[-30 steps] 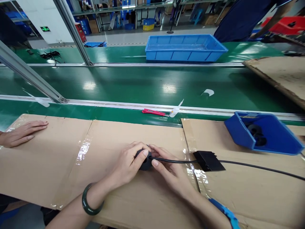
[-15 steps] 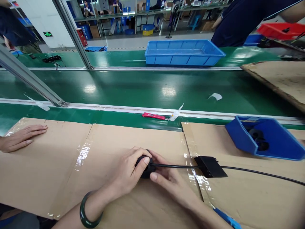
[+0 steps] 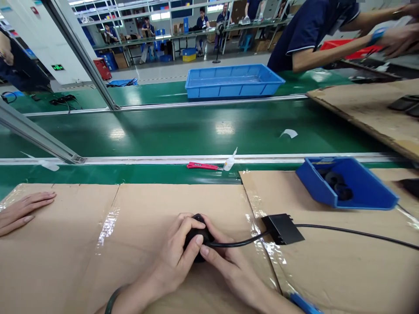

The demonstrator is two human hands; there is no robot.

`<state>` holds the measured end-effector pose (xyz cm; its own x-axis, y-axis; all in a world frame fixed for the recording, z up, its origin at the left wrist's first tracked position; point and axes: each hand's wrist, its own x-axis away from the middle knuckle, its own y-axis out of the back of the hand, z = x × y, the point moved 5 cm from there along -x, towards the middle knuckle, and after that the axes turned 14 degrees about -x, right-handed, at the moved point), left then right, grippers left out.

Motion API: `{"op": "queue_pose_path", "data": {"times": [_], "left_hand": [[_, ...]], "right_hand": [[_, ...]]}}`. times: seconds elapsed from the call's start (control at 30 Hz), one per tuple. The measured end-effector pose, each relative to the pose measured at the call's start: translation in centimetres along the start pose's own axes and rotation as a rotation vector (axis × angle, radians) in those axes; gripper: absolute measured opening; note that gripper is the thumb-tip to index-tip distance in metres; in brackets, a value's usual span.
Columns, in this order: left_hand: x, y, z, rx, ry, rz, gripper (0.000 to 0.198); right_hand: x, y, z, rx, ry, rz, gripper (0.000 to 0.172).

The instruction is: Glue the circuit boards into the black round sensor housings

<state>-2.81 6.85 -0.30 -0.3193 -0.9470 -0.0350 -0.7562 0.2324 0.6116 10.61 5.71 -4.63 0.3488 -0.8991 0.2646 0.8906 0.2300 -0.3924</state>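
Note:
A round black part (image 3: 195,237) is held between both hands above the cardboard. My left hand (image 3: 178,250) wraps its left side, thumb and fingers closed on it. My right hand (image 3: 225,261) grips it from the right, with the thumb beside the place where the black cable (image 3: 238,244) comes out. The cable bends to the right and passes by a flat black plate (image 3: 284,229), then runs on toward the right edge. Fingers cover much of the round part.
A blue bin (image 3: 363,187) with black rings stands at the right. A red cutter (image 3: 203,166) and a small white bottle (image 3: 230,161) lie by the rail. Another person's hand (image 3: 26,211) rests on the cardboard at left. A blue tool (image 3: 304,304) lies at the bottom.
The view has shifted. The cable now bends down to the round part instead of running straight, and the part has turned a little in my hands. The person at upper right has arms stretched out.

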Motion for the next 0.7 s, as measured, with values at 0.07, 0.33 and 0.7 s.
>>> {"op": "queue_pose_path", "data": {"times": [0.07,0.33,0.7], "left_hand": [[-0.1,-0.1,0.1,0.005,-0.004,-0.004,0.018],[-1.0,-0.1,0.8,0.046,0.143,0.013,0.029],[-0.8,-0.1,0.7,0.043,0.158,0.060,0.029]], "right_hand": [[0.0,-0.2,0.1,-0.012,0.018,0.011,0.070],[-0.7,-1.3,1.0,0.027,0.063,0.120,0.051],[-0.4,-0.7,0.7,0.107,-0.045,0.044,0.062]]}}
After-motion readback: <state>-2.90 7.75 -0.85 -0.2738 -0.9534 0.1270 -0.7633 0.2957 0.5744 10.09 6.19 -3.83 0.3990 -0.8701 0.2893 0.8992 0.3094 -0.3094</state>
